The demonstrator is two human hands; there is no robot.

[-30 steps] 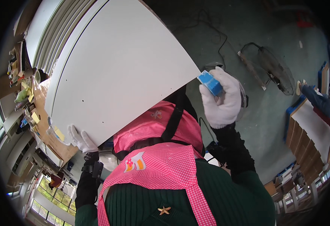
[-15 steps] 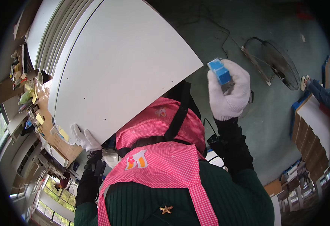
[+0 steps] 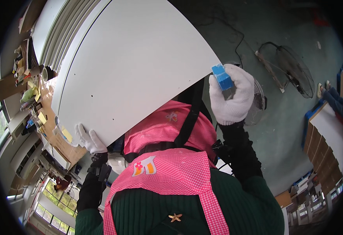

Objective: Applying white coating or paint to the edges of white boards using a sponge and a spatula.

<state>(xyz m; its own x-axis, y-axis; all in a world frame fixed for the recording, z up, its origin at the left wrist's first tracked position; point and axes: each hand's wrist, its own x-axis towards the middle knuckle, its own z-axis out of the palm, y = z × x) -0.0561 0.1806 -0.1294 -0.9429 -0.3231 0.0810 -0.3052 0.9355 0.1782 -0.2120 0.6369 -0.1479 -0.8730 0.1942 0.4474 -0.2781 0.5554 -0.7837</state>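
Observation:
A large white panel [image 3: 128, 58] with a few small dark holes lies in front of me. Near its right corner, my right hand [image 3: 234, 96], in a white knit glove, is closed around a small blue block [image 3: 222, 77] with whitish smudges on top. The block is at the panel's corner; whether it touches cannot be told. At the panel's near left corner, my left hand [image 3: 91, 140], also gloved, lies with its fingers stretched out along the edge and holds nothing.
More panels [image 3: 60, 35] are stacked beneath and behind at the left. A cluttered worktable [image 3: 56, 135] stands left. On the floor to the right are a fan [image 3: 292, 70] and a cable [image 3: 240, 41]. A person's legs [image 3: 333, 98] show near stacked boards [image 3: 324, 149] at far right.
My right hand has moved slightly left with the blue block, bringing it up to the panel's right corner. My left hand stays at the near left corner. The whole view has shifted a little.

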